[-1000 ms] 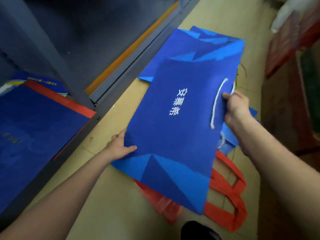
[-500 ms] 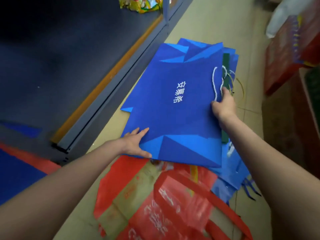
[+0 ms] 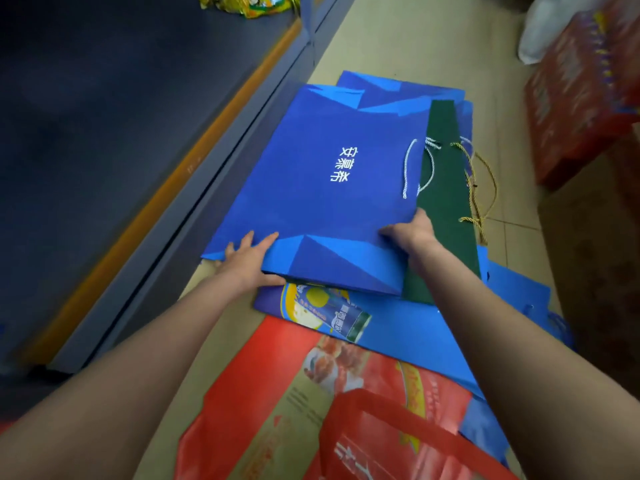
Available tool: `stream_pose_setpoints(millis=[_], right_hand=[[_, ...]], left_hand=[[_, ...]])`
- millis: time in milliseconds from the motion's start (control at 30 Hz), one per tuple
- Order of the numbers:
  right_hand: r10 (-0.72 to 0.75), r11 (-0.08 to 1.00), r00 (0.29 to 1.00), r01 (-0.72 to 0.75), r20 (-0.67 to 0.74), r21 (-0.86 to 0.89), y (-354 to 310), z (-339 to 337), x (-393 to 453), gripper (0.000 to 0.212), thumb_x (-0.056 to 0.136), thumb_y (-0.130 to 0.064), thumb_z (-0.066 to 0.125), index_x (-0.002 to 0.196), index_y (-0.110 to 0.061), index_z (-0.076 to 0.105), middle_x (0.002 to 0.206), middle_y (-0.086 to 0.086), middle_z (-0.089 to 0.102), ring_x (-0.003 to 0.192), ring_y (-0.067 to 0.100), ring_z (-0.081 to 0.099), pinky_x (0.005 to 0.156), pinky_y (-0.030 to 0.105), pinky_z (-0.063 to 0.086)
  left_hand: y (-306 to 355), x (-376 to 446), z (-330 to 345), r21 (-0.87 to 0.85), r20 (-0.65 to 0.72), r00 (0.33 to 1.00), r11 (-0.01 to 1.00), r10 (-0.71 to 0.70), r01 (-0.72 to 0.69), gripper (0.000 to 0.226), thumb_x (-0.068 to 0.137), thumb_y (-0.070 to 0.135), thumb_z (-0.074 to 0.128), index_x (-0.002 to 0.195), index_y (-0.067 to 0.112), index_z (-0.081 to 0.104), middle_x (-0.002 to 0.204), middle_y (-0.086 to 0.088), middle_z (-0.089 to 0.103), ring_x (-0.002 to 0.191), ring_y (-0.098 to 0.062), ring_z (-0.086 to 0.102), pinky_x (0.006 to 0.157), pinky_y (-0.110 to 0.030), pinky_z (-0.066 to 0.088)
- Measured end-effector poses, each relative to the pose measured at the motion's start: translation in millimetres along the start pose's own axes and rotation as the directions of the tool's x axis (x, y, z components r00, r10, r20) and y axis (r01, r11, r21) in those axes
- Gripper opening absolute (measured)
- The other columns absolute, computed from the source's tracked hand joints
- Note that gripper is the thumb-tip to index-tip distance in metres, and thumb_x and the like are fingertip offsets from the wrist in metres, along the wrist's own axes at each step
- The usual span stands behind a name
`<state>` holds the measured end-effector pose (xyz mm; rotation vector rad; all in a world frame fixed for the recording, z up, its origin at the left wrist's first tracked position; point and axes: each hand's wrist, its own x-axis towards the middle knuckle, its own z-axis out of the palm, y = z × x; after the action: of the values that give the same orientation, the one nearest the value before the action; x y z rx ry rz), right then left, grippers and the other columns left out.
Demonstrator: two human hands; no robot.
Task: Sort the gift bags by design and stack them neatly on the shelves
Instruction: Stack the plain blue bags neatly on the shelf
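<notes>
The blue gift bag (image 3: 322,188) with white lettering is lying flat on top of a pile on the floor (image 3: 408,43), just beside the base of the shelves (image 3: 214,174), and both hands are working its near edge. The left hand (image 3: 247,263) is grasping the near left corner, thumb tucked under the edge and fingers (image 3: 266,241) stretching over the top face. The right hand (image 3: 412,233) is pinching the near right part of the same bag, fingers curling down onto the paper. The bag's white cord handle (image 3: 408,168) is looping out at its right edge.

Directly beneath, more blue bags of the same pattern (image 3: 388,93) are peeking out at the far end. A dark green bag (image 3: 446,209) is lying partly under the top bag's right side, its gold cord handle (image 3: 479,192) trailing onto the floor. Nearer the person, a lighter blue bag with a printed picture (image 3: 408,337) is spreading out under the pile, and closest of all a red bag (image 3: 284,403) is overlapping it, with another red bag with handles (image 3: 391,441) on top.

Out to the right, a red carton (image 3: 575,105) is standing well apart from the pile, a white sack (image 3: 547,26) behind it. Up on the shelf, a yellow packet (image 3: 249,3) is showing at the frame's top edge.
</notes>
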<state>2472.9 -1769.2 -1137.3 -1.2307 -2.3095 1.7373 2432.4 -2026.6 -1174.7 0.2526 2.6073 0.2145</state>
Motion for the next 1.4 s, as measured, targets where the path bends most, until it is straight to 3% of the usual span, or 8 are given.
stream_pose_setpoints(millis=[300,433,633,767,933,1167,1267,1400], right_hand=[[-0.361,0.932,0.920,0.356,-0.149,-0.064,-69,-67,-7,0.048,0.082,-0.010,0.063,0.128,-0.013,0.048,0.119,0.004,0.061,0.107,0.021,0.060,0.098,0.037,0.046],[-0.258,0.965,0.962,0.261,-0.093,0.020,-59,-113,-9,0.048,0.084,-0.006,0.065,0.129,-0.010,0.047,0.112,0.005,0.060,0.095,0.022,0.061,0.086,0.039,0.051],[0.075,0.980,0.985,-0.044,0.155,-0.195,32,-130,-25,0.053,0.089,-0.014,0.062,0.134,-0.011,0.035,0.122,0.000,0.048,0.103,0.021,0.050,0.074,0.023,0.050],[0.042,0.976,0.998,-0.029,0.054,-0.216,53,-119,-13,0.076,0.074,-0.017,0.077,0.135,-0.017,0.033,0.137,0.008,0.043,0.118,0.029,0.048,0.101,0.042,0.042],[0.100,0.973,0.991,-0.080,0.084,-0.216,52,-115,-14,0.089,0.067,-0.029,0.081,0.137,-0.024,0.027,0.135,0.004,0.044,0.119,0.030,0.047,0.103,0.047,0.039],[0.131,0.674,0.977,0.036,0.167,-0.738,68,-92,-51,0.131,0.063,-0.045,0.081,0.142,-0.036,-0.023,0.145,0.019,0.006,0.130,0.043,0.025,0.105,0.045,0.035],[0.053,0.633,0.986,0.089,0.157,-0.769,71,-91,-52,0.123,0.067,-0.032,0.080,0.145,-0.037,-0.015,0.142,0.020,0.007,0.119,0.045,0.035,0.101,0.045,0.037],[-0.061,0.775,0.991,0.121,0.117,-0.621,49,-111,-31,0.103,0.070,-0.011,0.077,0.148,-0.029,0.012,0.137,0.020,0.031,0.113,0.040,0.046,0.091,0.040,0.041]], left_hand=[[35,-7,-15,-0.081,-0.196,0.966,0.979,0.168,-0.187,0.088,0.077,0.056,0.064,0.147,0.039,0.013,0.157,-0.006,0.008,0.142,-0.032,0.012,0.114,-0.045,0.018],[73,-18,-14,-0.027,-0.141,0.951,0.959,0.276,-0.282,0.095,0.073,0.059,0.066,0.147,0.040,0.010,0.158,0.000,0.004,0.143,-0.030,0.006,0.115,-0.047,0.013],[71,-31,9,0.309,0.052,0.960,0.910,0.274,-0.276,0.093,0.079,0.052,0.065,0.146,0.046,0.000,0.156,0.005,-0.014,0.142,-0.035,-0.012,0.112,-0.059,0.005],[78,-26,3,0.258,0.037,0.972,0.938,0.230,-0.232,0.089,0.080,0.045,0.067,0.144,0.047,0.006,0.156,0.001,-0.013,0.142,-0.037,-0.011,0.111,-0.061,0.013],[75,-19,-3,0.156,0.041,0.993,0.981,0.112,-0.117,0.104,0.070,0.052,0.074,0.143,0.051,0.001,0.155,-0.006,-0.020,0.140,-0.045,-0.001,0.105,-0.056,0.025],[65,-12,-5,0.117,0.053,0.998,0.993,0.014,-0.020,0.121,0.063,0.055,0.078,0.146,0.043,-0.009,0.154,-0.011,-0.020,0.134,-0.043,0.019,0.099,-0.048,0.037],[60,-11,-13,0.113,0.029,1.000,0.994,-0.002,-0.001,0.121,0.064,0.047,0.081,0.148,0.036,-0.005,0.151,-0.018,-0.001,0.131,-0.042,0.026,0.103,-0.047,0.036],[51,-6,-42,0.072,-0.013,1.000,0.997,0.004,-0.003,0.114,0.065,0.040,0.082,0.150,0.028,0.008,0.136,-0.022,0.028,0.122,-0.041,0.041,0.102,-0.044,0.039]])
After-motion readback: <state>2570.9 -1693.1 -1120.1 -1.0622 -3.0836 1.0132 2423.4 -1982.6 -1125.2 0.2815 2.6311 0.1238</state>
